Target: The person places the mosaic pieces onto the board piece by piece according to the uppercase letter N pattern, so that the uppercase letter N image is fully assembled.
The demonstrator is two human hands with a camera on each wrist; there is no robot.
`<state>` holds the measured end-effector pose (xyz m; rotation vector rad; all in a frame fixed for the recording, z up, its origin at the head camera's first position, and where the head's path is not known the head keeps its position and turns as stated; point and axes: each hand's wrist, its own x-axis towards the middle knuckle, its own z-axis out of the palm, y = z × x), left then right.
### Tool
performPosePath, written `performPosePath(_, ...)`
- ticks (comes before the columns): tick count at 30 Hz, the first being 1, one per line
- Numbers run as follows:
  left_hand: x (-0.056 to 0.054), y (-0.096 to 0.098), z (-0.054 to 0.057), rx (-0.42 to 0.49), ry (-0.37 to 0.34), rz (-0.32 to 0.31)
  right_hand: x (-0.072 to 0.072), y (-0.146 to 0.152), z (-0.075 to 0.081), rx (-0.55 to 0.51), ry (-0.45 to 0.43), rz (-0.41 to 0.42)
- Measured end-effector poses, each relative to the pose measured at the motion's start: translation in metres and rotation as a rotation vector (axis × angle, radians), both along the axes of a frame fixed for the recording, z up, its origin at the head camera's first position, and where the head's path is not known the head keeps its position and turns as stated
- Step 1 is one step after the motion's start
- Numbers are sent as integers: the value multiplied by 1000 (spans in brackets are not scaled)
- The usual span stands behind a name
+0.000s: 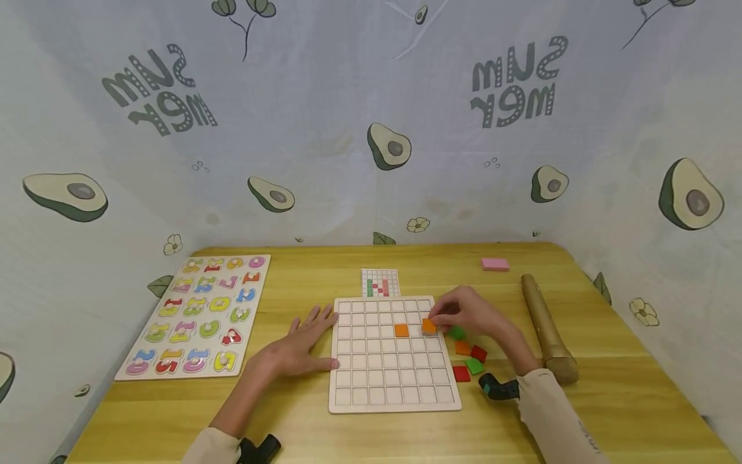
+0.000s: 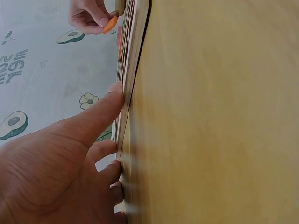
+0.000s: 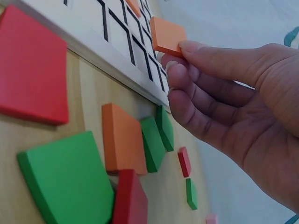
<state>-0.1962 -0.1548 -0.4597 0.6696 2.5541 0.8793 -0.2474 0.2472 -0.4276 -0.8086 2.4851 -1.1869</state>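
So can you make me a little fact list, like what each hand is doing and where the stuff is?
Left hand: fingers spread, at the left edge of the board
Right hand: pinching an orange tile above the board
Already on board: one other orange tile
Loose tiles: red, green and orange, right of the board
Card: at the board's far edge, with coloured squares
Number puzzle: left side of the table
Pink block: far right
Stick: right side
Cloth: behind, with avocados
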Motion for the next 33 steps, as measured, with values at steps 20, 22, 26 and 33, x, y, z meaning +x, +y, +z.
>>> performPosePath(20, -4, -3, -10, 38, 17, -17, 8, -31, -8, -21, -7, 52)
performPosePath(22, -4, -3, -9, 56, 8, -19, 8, -34, -9, -31, -11, 70)
performPosePath(26, -3, -3, -5, 67, -4, -16, 8, -40, -10, -41, -1, 94)
performPosePath(33, -4, -1, -4, 18, -6, 1, 8, -45, -9, -4, 17, 90)
